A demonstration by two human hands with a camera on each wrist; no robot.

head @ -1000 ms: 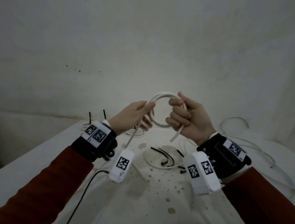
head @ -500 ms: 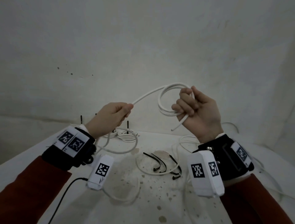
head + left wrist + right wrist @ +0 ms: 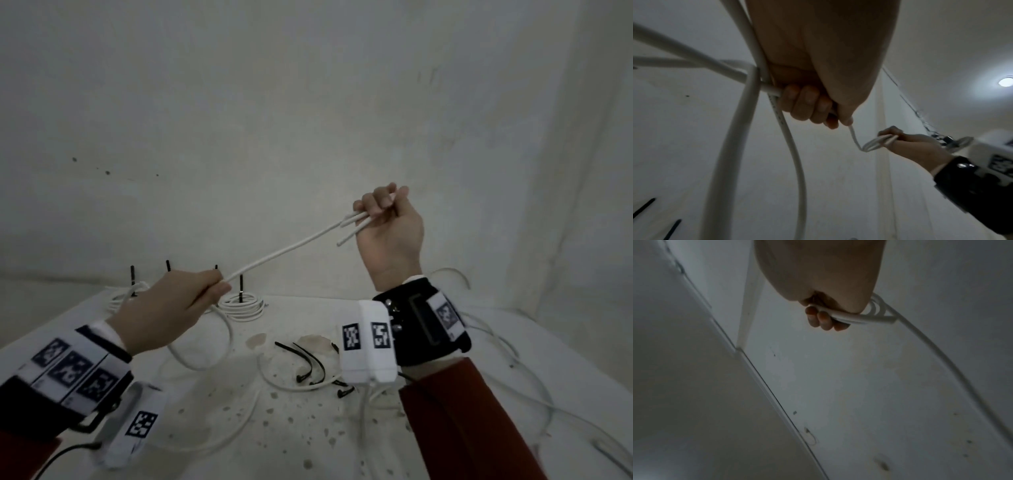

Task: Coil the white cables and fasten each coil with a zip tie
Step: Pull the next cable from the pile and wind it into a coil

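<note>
A white cable (image 3: 287, 250) runs taut between my two hands above the table. My right hand (image 3: 387, 219) is raised high and grips a small coil of that cable (image 3: 875, 143), with the cable's loose end (image 3: 349, 236) sticking out below the fingers (image 3: 822, 319). My left hand (image 3: 178, 305) is lower and to the left, its curled fingers (image 3: 807, 104) gripping the cable; the slack loops down from it to the table (image 3: 219, 346). Several black zip ties (image 3: 308, 356) lie on the table between my wrists.
Finished white coils (image 3: 243, 305) with upright black tie tails (image 3: 241, 284) sit at the back of the white, stained table (image 3: 308, 438). More loose white cable (image 3: 507, 349) trails over the table's right side. A pale wall stands close behind.
My hands have drawn apart: the left moved down and left along the cable, the right rose and turned. The cable between them went from a curve to a straight, taut line.
</note>
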